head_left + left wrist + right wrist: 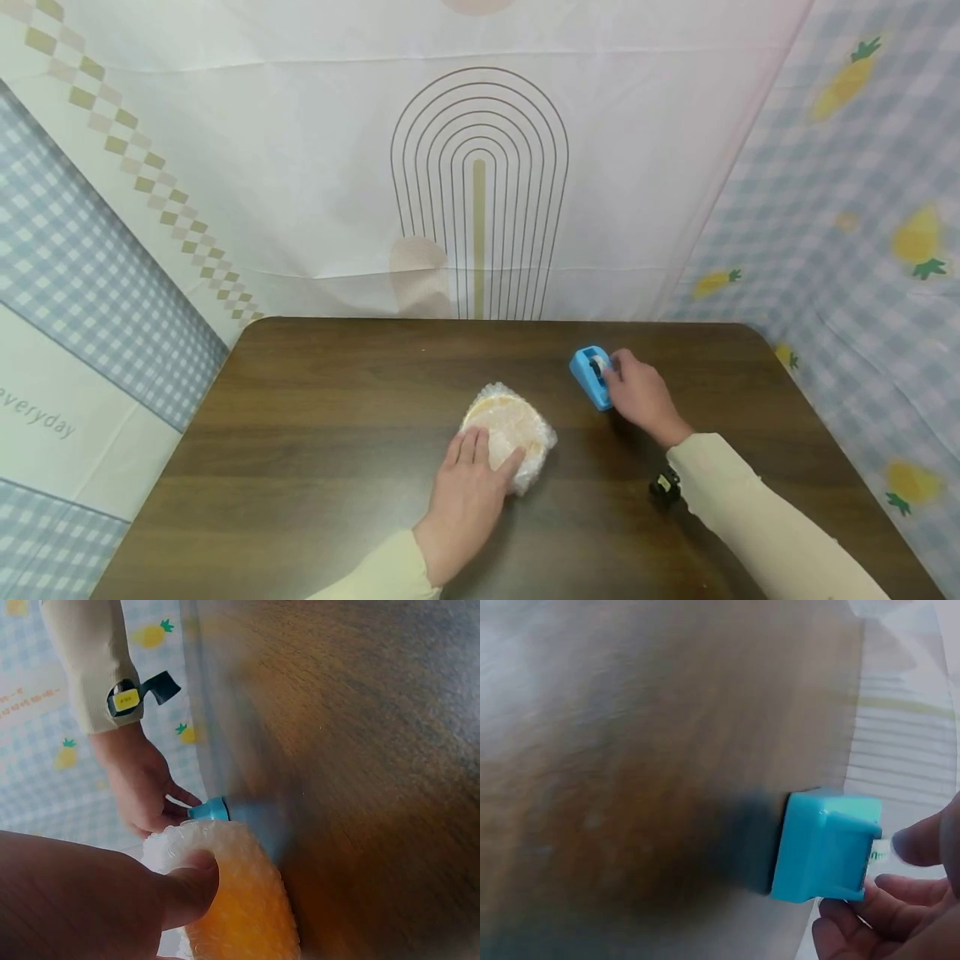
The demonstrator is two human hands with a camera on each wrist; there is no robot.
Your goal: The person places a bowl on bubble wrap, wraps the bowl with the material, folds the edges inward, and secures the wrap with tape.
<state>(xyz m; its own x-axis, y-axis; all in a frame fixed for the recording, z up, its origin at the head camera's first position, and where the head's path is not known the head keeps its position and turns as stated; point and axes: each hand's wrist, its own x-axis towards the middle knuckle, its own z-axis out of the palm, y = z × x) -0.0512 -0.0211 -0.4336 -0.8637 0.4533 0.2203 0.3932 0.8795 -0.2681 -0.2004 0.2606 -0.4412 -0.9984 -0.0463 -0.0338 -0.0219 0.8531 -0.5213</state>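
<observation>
A flat round thing in bubble wrap (517, 425), pale orange underneath, lies at the middle of the table. On its near left part rests my left hand (463, 492), fingers extended and thumb spread; the left wrist view shows the thumb (196, 881) against the wrap. Farther right stands a blue tape dispenser (591, 377) with a roll inside. My right hand (641, 390) holds it at its right side, fingers curled about that end. In the right wrist view a short tape end (880, 851) sticks out of the dispenser, right by the thumb tip.
Both things are on a dark brown wooden table (315, 400) with rounded far corners. Behind it hangs a white cloth (300, 167) with arch lines; blue checked cloth (847, 333) with pineapples is at the right. A black strap device (664, 486) is on the right wrist.
</observation>
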